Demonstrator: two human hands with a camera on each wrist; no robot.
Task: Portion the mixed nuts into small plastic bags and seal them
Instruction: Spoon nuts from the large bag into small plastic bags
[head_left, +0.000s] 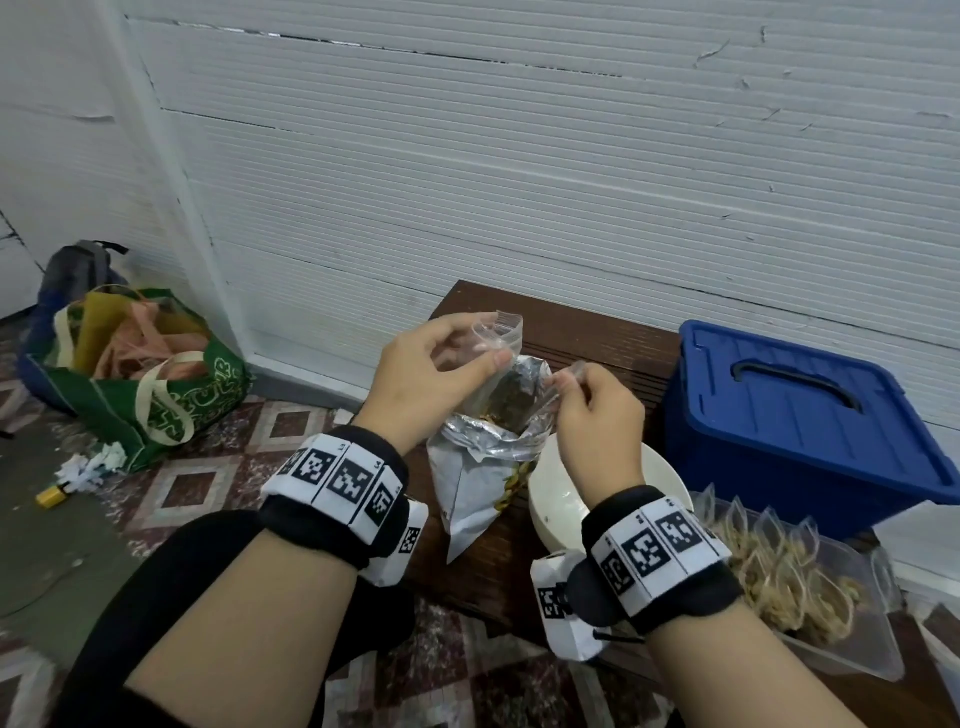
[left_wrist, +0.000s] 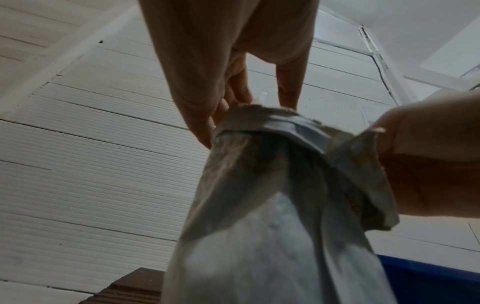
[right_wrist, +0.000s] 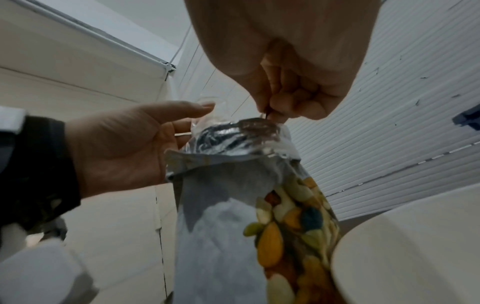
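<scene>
1. The left hand (head_left: 426, 371) pinches one side of a small clear zip bag (head_left: 496, 338) between thumb and fingertips, with the bag's zip strip standing up above the thumb.
2. The right hand (head_left: 597, 410) has its fingers curled in tight, thumb and forefinger nipping the opposite edge of the same clear bag, so the thin plastic is drawn out between the two hands.
3. In the right wrist view the right hand's fingers (right_wrist: 288, 102) bunch into a near fist just above the foil rim, while the left hand's thumb (right_wrist: 187, 110) reaches toward the clear plastic.
4. Directly under the clear bag stands the mixed nuts pouch (head_left: 483, 457), upright with its top open, the silver lining showing and nuts printed along one side.
5. Whether either hand also touches the pouch rim cannot be told.
6. A white bowl (head_left: 558, 488) sits just beside the pouch on its right, under the right wrist.
7. Pouch and bowl rest on a dark brown wooden bench (head_left: 582, 332).
8. To the right, a clear plastic tray (head_left: 852, 644) holds filled small bags (head_left: 779, 582) standing in rows.
9. Behind the tray sits a blue lidded storage box (head_left: 800, 421).
10. Well apart on the tiled floor at left, a green tote bag (head_left: 166, 395) leans near the white wall.
</scene>
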